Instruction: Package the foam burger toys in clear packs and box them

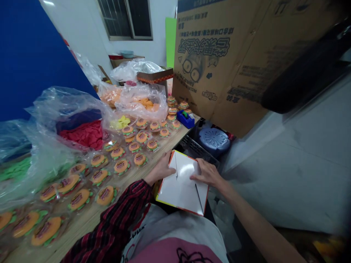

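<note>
A flat cardboard box (183, 186), its upper face white with yellow and orange edges, lies over my lap. Slits or fold lines show near two of its corners. My left hand (163, 168) grips the left edge, thumb on the white face and fingers mostly hidden at the side. Opposite it, my right hand (207, 173) holds the upper right edge with its thumb on the face too. On the table to my left are several burger-shaped items in clear packs, the nearest being a packed toy-like burger (140, 159).
Plastic bags with red pieces (83, 135), orange pieces (148, 104) and green pieces (16, 168) line the wooden table (161, 144). A blue tape dispenser (185, 119) sits at its edge. A blue stool (214, 140) and a large carton (214, 73) stand beyond my right hand.
</note>
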The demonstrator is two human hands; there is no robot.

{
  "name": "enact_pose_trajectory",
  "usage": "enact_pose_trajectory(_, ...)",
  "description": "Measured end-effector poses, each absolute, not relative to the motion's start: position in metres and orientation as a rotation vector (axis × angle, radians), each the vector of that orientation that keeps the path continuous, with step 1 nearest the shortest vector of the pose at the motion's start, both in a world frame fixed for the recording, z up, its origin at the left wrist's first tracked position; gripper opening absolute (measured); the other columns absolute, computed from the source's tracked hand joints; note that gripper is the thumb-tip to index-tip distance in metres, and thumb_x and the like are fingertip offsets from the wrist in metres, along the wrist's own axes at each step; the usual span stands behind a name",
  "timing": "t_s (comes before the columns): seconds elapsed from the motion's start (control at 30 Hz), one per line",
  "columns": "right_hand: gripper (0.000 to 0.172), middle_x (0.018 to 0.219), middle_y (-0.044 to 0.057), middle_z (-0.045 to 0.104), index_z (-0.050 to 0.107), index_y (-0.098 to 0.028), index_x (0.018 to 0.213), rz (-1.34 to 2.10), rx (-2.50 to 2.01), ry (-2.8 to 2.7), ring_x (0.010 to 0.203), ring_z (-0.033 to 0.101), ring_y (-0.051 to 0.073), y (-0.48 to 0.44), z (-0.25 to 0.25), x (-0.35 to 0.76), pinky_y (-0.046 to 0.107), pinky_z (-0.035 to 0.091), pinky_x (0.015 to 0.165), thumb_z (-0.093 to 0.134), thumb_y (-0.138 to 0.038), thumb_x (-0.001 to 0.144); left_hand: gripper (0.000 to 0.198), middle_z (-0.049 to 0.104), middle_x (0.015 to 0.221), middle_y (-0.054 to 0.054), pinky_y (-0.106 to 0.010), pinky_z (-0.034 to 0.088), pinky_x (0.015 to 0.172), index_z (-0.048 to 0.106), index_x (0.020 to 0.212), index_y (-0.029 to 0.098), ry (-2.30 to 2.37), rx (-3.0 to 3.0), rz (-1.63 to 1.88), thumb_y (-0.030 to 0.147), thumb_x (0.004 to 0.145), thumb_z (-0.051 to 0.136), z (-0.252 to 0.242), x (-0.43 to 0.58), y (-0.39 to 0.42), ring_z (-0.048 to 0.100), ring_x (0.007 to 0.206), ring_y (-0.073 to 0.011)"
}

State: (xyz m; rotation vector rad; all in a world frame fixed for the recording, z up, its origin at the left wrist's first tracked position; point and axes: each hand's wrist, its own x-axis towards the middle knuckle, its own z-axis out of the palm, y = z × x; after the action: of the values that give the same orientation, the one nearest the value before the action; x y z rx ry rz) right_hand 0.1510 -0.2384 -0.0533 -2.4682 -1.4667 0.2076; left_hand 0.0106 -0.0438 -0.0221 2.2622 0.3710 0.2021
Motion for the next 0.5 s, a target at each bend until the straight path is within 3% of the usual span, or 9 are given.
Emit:
enact_pose_trajectory(0.1, 0.06, 0.107, 0.014, 0.058, 0.046, -0.012, 0.111, 0.006, -2.534, -1.476, 0.1, 0.056, 0.029, -0.238, -0.063, 0.145, 0.037, 0.044, 0.079, 0.059, -0.057, 0.072, 0.082, 0.045, 0.125, -0.015, -0.043, 0.033, 0.101, 0.029, 0.133, 0.009, 0.398, 2.26, 0.232, 0.012, 0.056, 0.057, -0.025, 0.012, -0.046, 0.04, 0.119, -0.0295)
enact_pose_trajectory(0.3, 0.059, 0.098, 0.014, 0.058, 0.047, -0.012, 0.107, -0.308, -2.57, -1.463, 0.092, 0.055, 0.029, -0.233, -0.08, 0.14, 0.037, 0.044, 0.077, 0.052, -0.062, 0.076, 0.08, 0.047, 0.122, -0.016, -0.04, 0.033, 0.101, 0.031, 0.132, 0.006, 0.435, 2.244, 0.25, 0.012, 0.057, 0.057, -0.026, 0.013, -0.047, 0.043, 0.117, -0.0288)
enact_pose_trajectory(0.5, 0.066, 0.098, 0.015, 0.056, 0.047, -0.009, 0.108, -0.313, -2.368, -1.645, 0.091, 0.053, 0.028, -0.239, -0.078, 0.142, 0.038, 0.044, 0.079, 0.047, -0.067, 0.075, 0.07, 0.051, 0.122, -0.013, -0.038, 0.035, 0.099, 0.039, 0.126, 0.01, 0.504, 2.205, 0.311, 0.016, 0.06, 0.061, -0.03, 0.01, -0.043, 0.047, 0.113, -0.0256)
